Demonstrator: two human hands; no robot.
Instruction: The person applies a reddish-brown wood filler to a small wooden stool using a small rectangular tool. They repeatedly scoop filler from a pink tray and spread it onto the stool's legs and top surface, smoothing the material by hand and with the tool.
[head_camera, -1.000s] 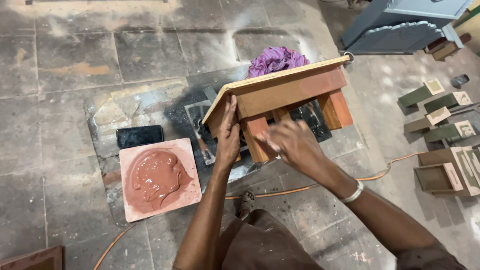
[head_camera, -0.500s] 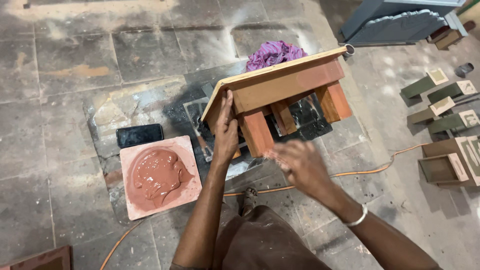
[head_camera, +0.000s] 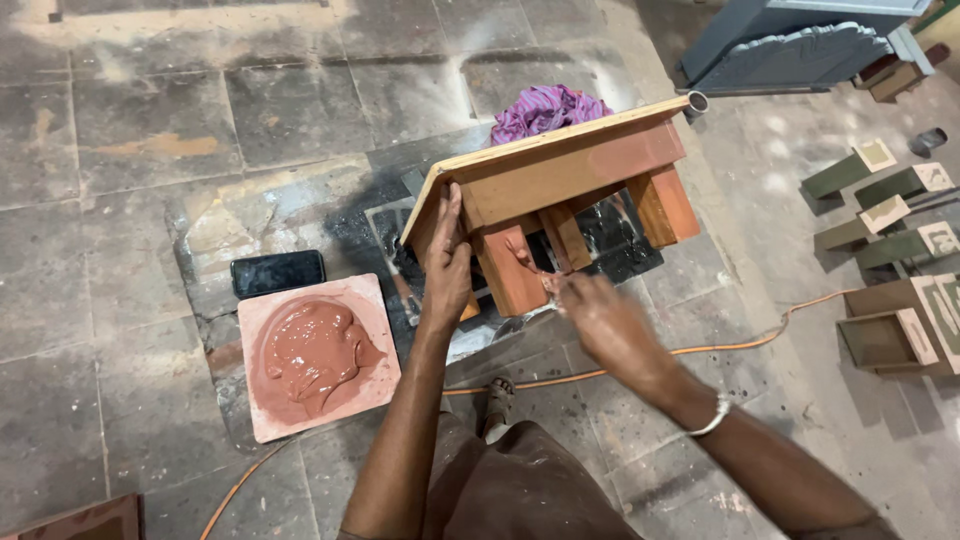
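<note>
Left hand (head_camera: 447, 262) gripped the tilted stool (head_camera: 560, 170) at its top's end | right hand (head_camera: 598, 318) open, fingertips touching a leg | tray (head_camera: 318, 355) near the floor's left side

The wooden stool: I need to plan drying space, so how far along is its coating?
The wooden stool has reddish-brown coating on its apron and near legs. The left hand steadies the tilted top's edge; the right hand works at the near leg. The top's edge still looks bare wood. The tile of reddish paste lies alongside.
</note>
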